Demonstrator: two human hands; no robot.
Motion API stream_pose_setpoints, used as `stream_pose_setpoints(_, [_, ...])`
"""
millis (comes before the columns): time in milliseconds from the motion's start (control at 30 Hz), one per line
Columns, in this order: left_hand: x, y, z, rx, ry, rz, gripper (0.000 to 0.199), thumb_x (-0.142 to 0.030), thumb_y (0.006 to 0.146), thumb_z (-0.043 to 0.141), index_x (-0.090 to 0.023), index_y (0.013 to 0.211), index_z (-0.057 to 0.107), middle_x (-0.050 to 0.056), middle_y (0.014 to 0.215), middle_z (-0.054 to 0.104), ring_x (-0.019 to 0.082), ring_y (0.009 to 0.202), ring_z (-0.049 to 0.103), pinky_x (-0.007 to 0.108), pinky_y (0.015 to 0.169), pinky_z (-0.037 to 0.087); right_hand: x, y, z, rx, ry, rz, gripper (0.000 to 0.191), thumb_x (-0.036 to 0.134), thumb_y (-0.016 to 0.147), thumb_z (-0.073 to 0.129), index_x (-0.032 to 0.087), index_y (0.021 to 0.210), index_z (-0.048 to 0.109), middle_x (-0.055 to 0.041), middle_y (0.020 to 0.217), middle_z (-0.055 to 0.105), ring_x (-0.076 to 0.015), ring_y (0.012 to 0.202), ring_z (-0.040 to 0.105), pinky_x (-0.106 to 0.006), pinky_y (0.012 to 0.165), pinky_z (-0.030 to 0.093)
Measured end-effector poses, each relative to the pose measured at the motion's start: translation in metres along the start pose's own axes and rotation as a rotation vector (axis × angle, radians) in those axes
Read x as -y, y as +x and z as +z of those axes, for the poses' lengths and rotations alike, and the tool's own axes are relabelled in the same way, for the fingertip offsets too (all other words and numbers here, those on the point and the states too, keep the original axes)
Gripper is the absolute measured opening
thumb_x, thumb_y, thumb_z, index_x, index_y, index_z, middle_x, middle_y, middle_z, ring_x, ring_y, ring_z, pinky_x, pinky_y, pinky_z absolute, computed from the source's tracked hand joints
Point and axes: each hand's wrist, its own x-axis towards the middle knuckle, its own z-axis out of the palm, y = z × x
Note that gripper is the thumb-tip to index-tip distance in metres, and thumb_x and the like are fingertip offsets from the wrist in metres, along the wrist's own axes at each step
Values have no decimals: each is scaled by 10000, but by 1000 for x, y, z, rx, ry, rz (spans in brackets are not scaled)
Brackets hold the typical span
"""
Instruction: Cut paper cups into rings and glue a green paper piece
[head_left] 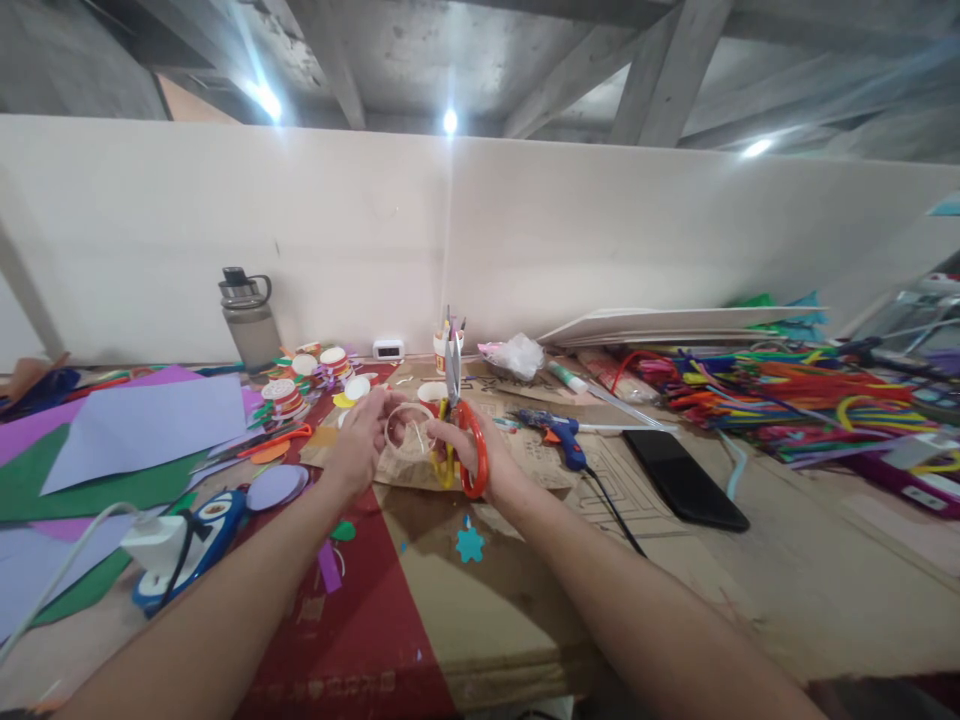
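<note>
My left hand is closed at the left side of a clear round ring of tape, its fingers pressed to the rim. In my right hand are scissors with red-orange handles, blades pointing up. Yellow-handled scissors also show at the fingers of that hand. My right thumb reaches to the ring's right side. Below the hands, a blue flower-shaped cutout lies on the cardboard.
Left are a bottle, paper sheets, a power strip and decorated paper cups. Right are a glue gun, a black phone and many coloured pipe cleaners. A pen cup stands behind.
</note>
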Motion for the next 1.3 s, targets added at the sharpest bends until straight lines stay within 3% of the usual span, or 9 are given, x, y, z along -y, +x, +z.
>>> stream_pose_setpoints(67, [3,3,-1,-12,-167,-100,351,-468,790,643,-139,911,659,29,715,633,99,541,519,209,501,419,-3,2,0,22,64,36,321,409,666,732,202,786,518,42,603,552,-106,490,512,-240,477,421])
stream_pose_setpoints(167, [5,4,1,31,-207,-153,242,-309,725,725,-123,873,677,47,748,661,103,591,562,206,553,456,-11,5,-1,55,165,70,325,452,677,729,190,762,555,20,604,582,-117,490,530,-250,477,423])
stream_pose_setpoints(267, [5,0,7,151,-133,-110,213,-213,668,782,-130,845,696,47,790,671,110,674,591,202,630,473,-13,5,-2,82,189,89,347,476,686,740,177,795,601,-2,645,613,-123,507,544,-252,480,419])
stream_pose_setpoints(367, [6,-4,10,204,-61,-36,200,-284,703,787,-138,805,697,29,720,645,100,636,568,193,591,446,-10,2,-1,110,188,101,385,487,659,765,173,809,600,5,634,598,-120,509,535,-256,497,438])
stream_pose_setpoints(533, [6,1,2,58,-43,57,264,-349,660,816,-158,754,661,2,654,622,96,535,544,206,518,428,-6,0,3,82,32,0,408,561,743,671,206,895,539,31,653,549,-112,530,508,-246,501,427])
stream_pose_setpoints(700, [-2,10,-8,-43,56,263,228,-318,696,782,-188,828,649,-5,678,634,113,563,567,215,529,435,-9,1,1,111,-297,-200,332,466,816,620,217,1027,556,23,735,552,-132,661,516,-265,629,434])
stream_pose_setpoints(967, [-9,17,-10,-245,-42,342,198,-177,663,763,-154,796,618,0,688,631,96,577,551,195,559,445,-17,-3,-4,180,-589,-225,283,444,861,561,209,1017,550,2,832,611,-151,737,546,-282,705,420])
stream_pose_setpoints(1133, [-6,18,-13,-196,-85,350,162,-167,695,724,-173,814,615,-9,689,616,100,542,528,197,499,426,-12,-4,-6,250,-642,-265,228,415,869,549,201,940,580,-7,831,615,-153,725,535,-290,712,414])
stream_pose_setpoints(1300, [-8,14,-11,-154,-44,392,207,-217,699,758,-179,822,595,-10,703,603,104,598,548,203,561,455,-7,-6,-6,268,-660,-275,195,376,873,550,199,944,591,-8,849,621,-150,742,536,-286,721,405])
